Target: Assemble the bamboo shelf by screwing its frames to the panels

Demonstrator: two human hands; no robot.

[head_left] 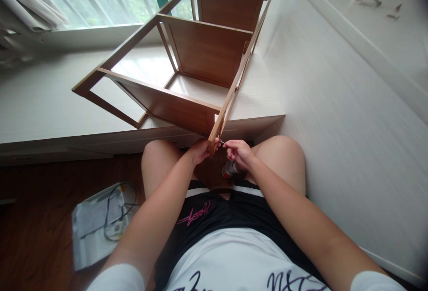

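Evidently, the wooden shelf unit (203, 50) is laid on its side across the white ledge (50, 103) under the window, so that one long post is brought out over the edge, down towards the lap of the seated person. The ledge is smooth and pale, with a faint grain. The unit is made of flat brown panels with a matt wood look, joined by thin square posts of a lighter tone. On the dark floor at the left a clear plastic bag (93, 228) with papers and a thin black cable is seen, well apart from the hands. The post end (213, 143) is enclosed by the left hand (200, 150), apparently to keep it steady between the knees. The right hand (239, 151) is closed around a screwdriver (229, 169); its red and white handle shows below the fingers, while the thin metal shaft is pointed at the post end and seems to touch it. On the white surface at far right a few small dark pieces (388, 10) are lying, too small to be identified.
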